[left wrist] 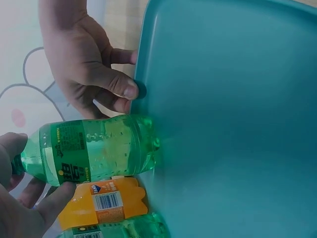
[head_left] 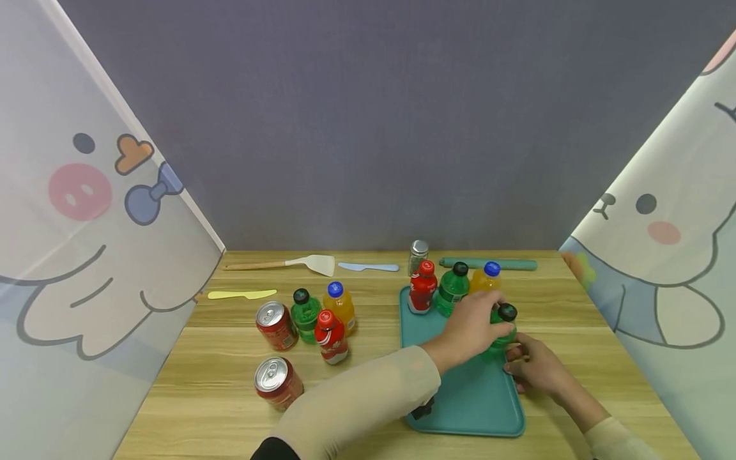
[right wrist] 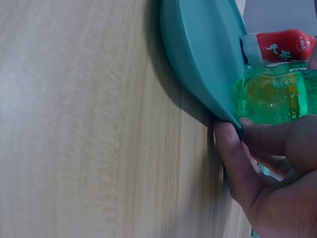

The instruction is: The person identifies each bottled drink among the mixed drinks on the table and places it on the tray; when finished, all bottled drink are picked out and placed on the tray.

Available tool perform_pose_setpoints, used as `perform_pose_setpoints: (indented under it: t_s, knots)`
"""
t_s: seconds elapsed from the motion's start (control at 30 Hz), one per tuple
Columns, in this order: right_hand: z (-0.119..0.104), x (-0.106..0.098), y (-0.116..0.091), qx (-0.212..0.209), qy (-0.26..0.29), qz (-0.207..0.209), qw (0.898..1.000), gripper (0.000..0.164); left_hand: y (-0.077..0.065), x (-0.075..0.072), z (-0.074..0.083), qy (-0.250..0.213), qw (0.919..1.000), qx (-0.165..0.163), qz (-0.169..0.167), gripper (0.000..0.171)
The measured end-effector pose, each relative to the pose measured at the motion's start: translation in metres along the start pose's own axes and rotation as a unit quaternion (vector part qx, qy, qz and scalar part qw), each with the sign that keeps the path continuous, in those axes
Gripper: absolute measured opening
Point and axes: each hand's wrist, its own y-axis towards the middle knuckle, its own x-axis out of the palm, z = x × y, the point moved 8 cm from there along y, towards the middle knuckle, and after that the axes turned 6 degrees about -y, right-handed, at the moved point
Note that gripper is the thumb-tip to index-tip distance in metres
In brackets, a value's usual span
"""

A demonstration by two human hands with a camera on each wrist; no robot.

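Observation:
Reaching across the teal tray point(head_left: 466, 409), my left hand point(head_left: 474, 322) grips a green soda bottle point(head_left: 503, 329) near its black cap. The bottle point(left wrist: 106, 148) stands upright at the tray's right side. My right hand point(head_left: 537, 365) pinches the tray's right rim, thumb on top and fingers below, as the right wrist view shows. Along the tray's far end stand a red bottle point(head_left: 422, 291), another green bottle point(head_left: 452, 292) and an orange soda bottle point(head_left: 482, 280) with a blue cap. My left hand hides part of the orange one.
Left of the tray are two red cans point(head_left: 278, 383), a green bottle point(head_left: 305, 316), an orange bottle point(head_left: 340, 306) and a red bottle point(head_left: 331, 342). A spatula point(head_left: 287, 263), two knives point(head_left: 368, 266), a shaker point(head_left: 418, 255) and a teal stick point(head_left: 489, 263) lie or stand at the back.

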Motion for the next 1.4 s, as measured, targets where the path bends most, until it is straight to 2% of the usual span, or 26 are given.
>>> perform_pose_setpoints:
  t_s: [0.33,0.57,0.73,0.87,1.13,1.3,1.4]
  knots:
    - [0.0,-0.001,0.001,0.004,-0.008,0.002,1.0,0.063,-0.005,0.001,-0.005,-0.037,0.9992,-0.014,-0.006,0.044]
    - [-0.001,-0.001,-0.001,0.012,-0.013,0.004,1.0,0.066,-0.01,-0.001,-0.01,-0.086,0.9945,-0.029,-0.052,0.053]
    - [0.0,-0.001,-0.001,0.013,-0.014,0.005,1.0,0.059,-0.021,-0.007,-0.014,-0.132,0.9877,-0.033,-0.078,0.059]
    - [0.0,-0.001,0.0,0.015,-0.017,0.009,1.0,0.054,-0.032,-0.019,-0.015,-0.145,0.9854,-0.029,-0.084,0.06]
    - [-0.001,-0.002,0.001,0.009,-0.018,0.011,1.0,0.06,-0.058,-0.044,-0.015,-0.167,0.9808,-0.023,-0.099,0.056]
    - [-0.006,-0.001,-0.001,-0.001,-0.014,0.009,1.0,0.059,-0.074,-0.067,-0.019,-0.187,0.9768,-0.032,-0.099,0.054]
    - [-0.006,0.0,-0.002,-0.005,-0.013,0.009,1.0,0.058,-0.084,-0.083,-0.024,-0.188,0.9774,-0.038,-0.089,0.055]
